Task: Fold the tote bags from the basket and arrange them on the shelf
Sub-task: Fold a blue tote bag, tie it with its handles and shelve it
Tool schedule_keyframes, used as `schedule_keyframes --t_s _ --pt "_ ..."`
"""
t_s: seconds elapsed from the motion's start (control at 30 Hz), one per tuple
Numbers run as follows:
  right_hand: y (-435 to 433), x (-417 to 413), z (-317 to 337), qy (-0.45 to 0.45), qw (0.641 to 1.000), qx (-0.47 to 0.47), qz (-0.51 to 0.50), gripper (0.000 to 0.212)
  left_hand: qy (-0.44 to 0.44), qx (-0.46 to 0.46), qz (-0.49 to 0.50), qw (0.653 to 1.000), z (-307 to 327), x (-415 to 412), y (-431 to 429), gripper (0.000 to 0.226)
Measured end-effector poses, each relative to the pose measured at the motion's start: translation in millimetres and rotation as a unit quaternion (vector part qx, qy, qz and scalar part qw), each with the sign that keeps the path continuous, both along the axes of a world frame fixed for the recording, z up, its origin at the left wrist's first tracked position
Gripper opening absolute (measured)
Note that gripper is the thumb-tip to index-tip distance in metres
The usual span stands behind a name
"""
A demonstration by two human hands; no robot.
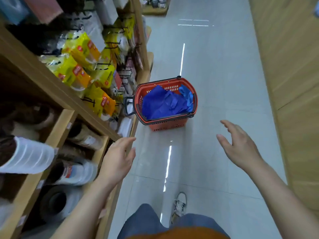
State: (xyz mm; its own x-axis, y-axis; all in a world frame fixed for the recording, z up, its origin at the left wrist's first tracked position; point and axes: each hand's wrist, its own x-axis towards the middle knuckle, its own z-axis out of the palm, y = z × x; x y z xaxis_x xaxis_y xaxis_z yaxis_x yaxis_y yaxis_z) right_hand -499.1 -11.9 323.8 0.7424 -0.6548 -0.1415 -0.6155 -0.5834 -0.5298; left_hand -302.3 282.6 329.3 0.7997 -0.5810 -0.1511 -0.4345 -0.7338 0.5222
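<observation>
The tote bags [162,104] lie in a loose blue heap inside the red basket [170,125], which stands on the tiled floor [221,80] at about 12 o'clock from the person, near the foot of the wooden shelf [51,88]. The shelf runs along the 9 o'clock side and carries yellow packets [76,71] on hooks and rolled goods in lower bays. A black handle [128,106] sticks out from the basket's 9 o'clock end.

The left hand [118,161] hovers at 7 o'clock from the basket, just beside the shelf edge, its fingers [130,139] straight and released, holding nothing. The right hand [240,148] hangs at 5 o'clock from the basket, fingers spread and relaxed, also empty. Both are well apart from the bags.

No bag looks folded yet, so the task seems to be at its start.

The bags look like thin, soft cloth: light, limp, crumpled together, and likely to drag a neighbour along when one is lifted. They should not break or slip much, but they will sag and hold no shape. A sensible hold is a pinch on a strap or a top corner of the uppermost bag, at the basket's 1 o'clock corner where blue loops stand up, then a second pinch on the opposite corner to shake it flat before folding.
</observation>
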Motion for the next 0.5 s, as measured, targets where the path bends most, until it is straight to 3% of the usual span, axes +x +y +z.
schedule_keyframes --t_s 0.2,0.5 --pt "-67.3 58.5 -40.4 -0.012 0.999 -0.03 -0.043 0.048 0.021 0.015 -0.011 1.0 -40.3 66.5 -88.0 0.032" --pt "-167.2 197.6 -146.6 0.087 0.994 -0.044 0.044 0.05 0.094 0.003 -0.066 0.993 -158.7 196.2 -248.1 0.028"
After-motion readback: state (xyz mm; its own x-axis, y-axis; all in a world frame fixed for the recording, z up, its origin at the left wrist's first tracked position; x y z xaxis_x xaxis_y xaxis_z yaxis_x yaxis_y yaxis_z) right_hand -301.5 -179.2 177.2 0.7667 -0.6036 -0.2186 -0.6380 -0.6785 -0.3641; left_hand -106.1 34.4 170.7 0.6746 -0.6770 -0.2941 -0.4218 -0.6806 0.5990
